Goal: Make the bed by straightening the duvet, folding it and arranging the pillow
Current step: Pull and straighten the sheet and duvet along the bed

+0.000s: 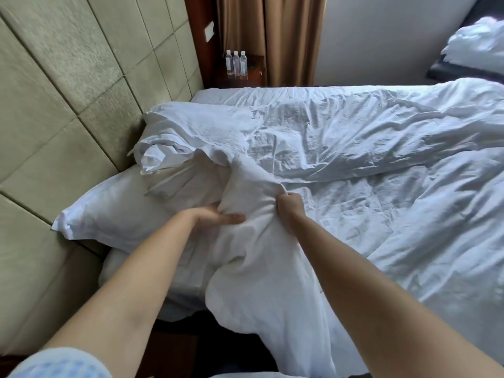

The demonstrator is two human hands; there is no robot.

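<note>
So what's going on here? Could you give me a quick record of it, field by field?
place: bedroom, bed against a padded headboard
duvet: white, crumpled, not yet straightened
right hand: grips a bunched fold of the duvet
left hand: fingers straight, pressed against the same bunch
pillow: white, at the headboard, partly under the duvet
background: three water bottles on a nightstand, brown curtain
</note>
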